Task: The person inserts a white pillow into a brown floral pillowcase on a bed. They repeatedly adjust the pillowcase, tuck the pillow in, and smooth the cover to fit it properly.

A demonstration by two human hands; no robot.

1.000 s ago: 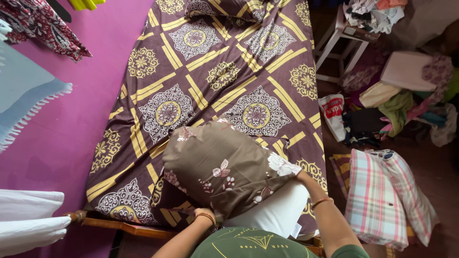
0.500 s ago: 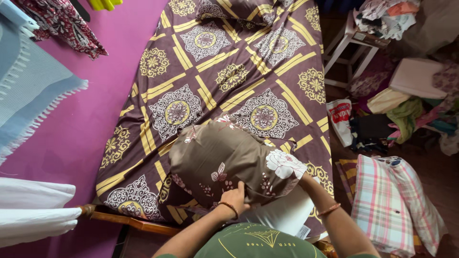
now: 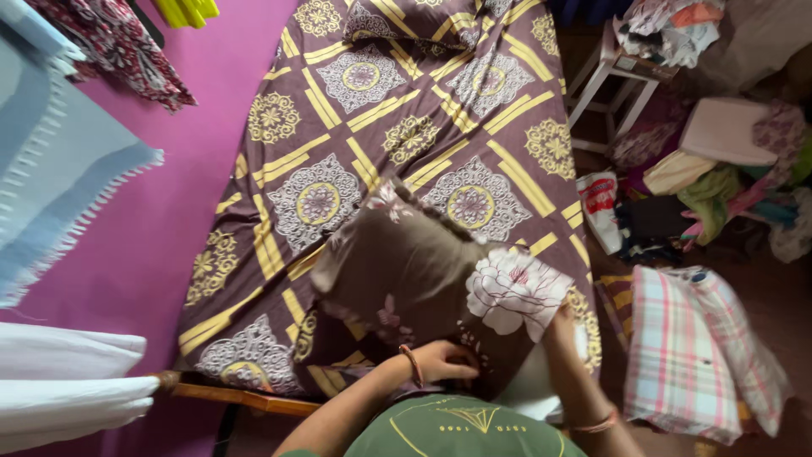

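Both hands are closed on the brown floral pillowcase point(image 3: 423, 271) — left hand point(image 3: 444, 362) at its near hem, right hand point(image 3: 562, 330) at its edge. Less white pillow point(image 3: 529, 391) shows than before — cover drawn further on, atop the patterned bed point(image 3: 338, 169).

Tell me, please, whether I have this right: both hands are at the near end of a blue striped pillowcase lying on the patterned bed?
Not quite: the pillowcase is brown with flowers, not blue striped, as the head view shows. The left hand and right hand are indeed at its near end, on the patterned bed.
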